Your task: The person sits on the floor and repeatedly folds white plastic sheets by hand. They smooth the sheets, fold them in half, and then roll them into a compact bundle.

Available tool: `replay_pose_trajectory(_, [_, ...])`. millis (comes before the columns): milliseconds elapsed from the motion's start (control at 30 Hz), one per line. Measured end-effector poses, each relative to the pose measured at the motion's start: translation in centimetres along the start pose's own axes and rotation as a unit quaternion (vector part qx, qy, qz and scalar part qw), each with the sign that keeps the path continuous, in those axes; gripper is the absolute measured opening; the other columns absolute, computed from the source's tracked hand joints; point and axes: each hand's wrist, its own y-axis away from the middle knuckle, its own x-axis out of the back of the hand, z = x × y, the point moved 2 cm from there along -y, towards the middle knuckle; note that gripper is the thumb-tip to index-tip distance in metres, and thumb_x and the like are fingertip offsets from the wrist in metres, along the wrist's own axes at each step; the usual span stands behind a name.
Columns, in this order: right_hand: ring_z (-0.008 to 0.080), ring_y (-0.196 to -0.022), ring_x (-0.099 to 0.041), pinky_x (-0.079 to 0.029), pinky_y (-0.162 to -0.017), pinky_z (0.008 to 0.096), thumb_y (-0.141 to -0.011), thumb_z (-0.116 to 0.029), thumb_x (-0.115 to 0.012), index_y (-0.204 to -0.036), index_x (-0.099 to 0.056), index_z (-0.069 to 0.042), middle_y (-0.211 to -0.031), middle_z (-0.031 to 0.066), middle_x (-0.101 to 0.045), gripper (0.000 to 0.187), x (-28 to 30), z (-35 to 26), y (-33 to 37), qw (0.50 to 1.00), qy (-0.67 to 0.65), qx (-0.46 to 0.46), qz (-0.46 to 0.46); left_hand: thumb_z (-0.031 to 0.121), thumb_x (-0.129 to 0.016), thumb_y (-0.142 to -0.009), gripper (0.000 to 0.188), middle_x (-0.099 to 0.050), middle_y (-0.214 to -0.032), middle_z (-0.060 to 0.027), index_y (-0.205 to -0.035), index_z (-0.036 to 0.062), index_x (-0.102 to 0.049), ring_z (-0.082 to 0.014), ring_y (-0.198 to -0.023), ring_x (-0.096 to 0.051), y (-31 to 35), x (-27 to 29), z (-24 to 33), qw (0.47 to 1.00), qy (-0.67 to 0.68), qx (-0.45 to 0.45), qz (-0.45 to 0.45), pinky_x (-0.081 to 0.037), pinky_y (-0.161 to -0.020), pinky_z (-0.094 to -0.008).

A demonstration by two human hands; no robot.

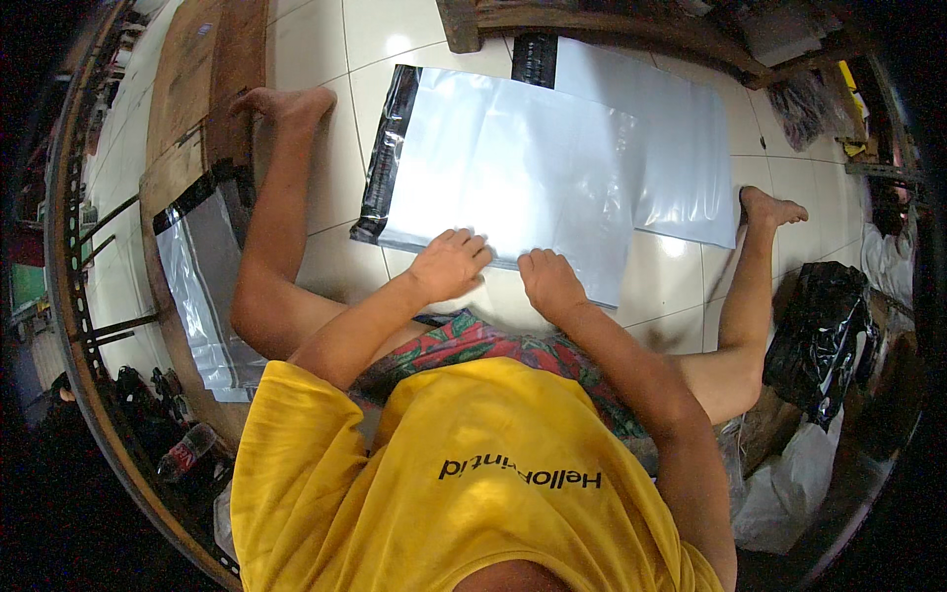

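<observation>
A large silvery-white plastic mailing bag (493, 158) lies flat on the floor in front of me, with a black strip along its left end. My left hand (450, 266) is closed at the bag's near edge, fingers curled over it. Just to the right, my right hand (550, 282) is closed on the same edge, its fingertips bent down. A short gap separates the two hands. Partly under this bag, a second mailing bag (686, 168) reaches out to the far right, its black strip showing at the top.
Flattened cardboard (187, 109) and folded grey mailing bags (202, 286) lie at the left. A black plastic bag (824, 335) sits at the right, near white plastic (789, 493). Wooden furniture (631, 39) borders the far side; a bottle (185, 452) lies at lower left. My legs spread either side.
</observation>
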Motion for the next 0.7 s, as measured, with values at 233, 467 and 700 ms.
replay_pose_trajectory(233, [0.0348,-0.095,-0.061,-0.051,-0.083,0.0443,-0.082,-0.007,-0.062,-0.11,-0.059,-0.001,-0.102,0.0169,-0.061,0.029,2.7,0.5,2.7,0.998,-0.013,-0.058,0.035,0.015,-0.067,-0.088,0.014,-0.068,-0.102,-0.0124,-0.099,0.0071,-0.069,-0.0312,-0.104,-0.066,0.2,-0.1,-2.8,0.994,0.032,0.06,-0.082,-0.056,-0.089,-0.0448])
replay_pose_trajectory(467, [0.0345,-0.1,-0.064,-0.056,-0.087,0.0447,-0.086,-0.008,-0.056,-0.108,-0.062,-0.003,-0.104,0.0158,-0.066,0.023,2.0,7.6,8.4,0.993,-0.022,-0.11,0.019,0.016,-0.071,-0.087,0.018,-0.067,-0.107,-0.0124,-0.103,0.007,-0.069,-0.0324,-0.107,-0.065,-0.3,0.4,-4.1,0.981,0.095,0.098,-0.138,-0.055,-0.091,-0.0448])
replay_pose_trajectory(700, [0.0374,-0.096,-0.064,-0.054,-0.088,0.0482,-0.092,-0.01,-0.054,-0.108,-0.062,-0.006,-0.103,0.0164,-0.068,0.018,3.0,9.5,8.0,0.986,-0.075,-0.148,-0.027,0.018,-0.074,-0.085,0.029,-0.068,-0.116,-0.0131,-0.113,0.0105,-0.071,-0.0336,-0.113,-0.063,3.3,4.5,-11.2,0.982,0.02,0.086,-0.168,-0.051,-0.098,-0.047])
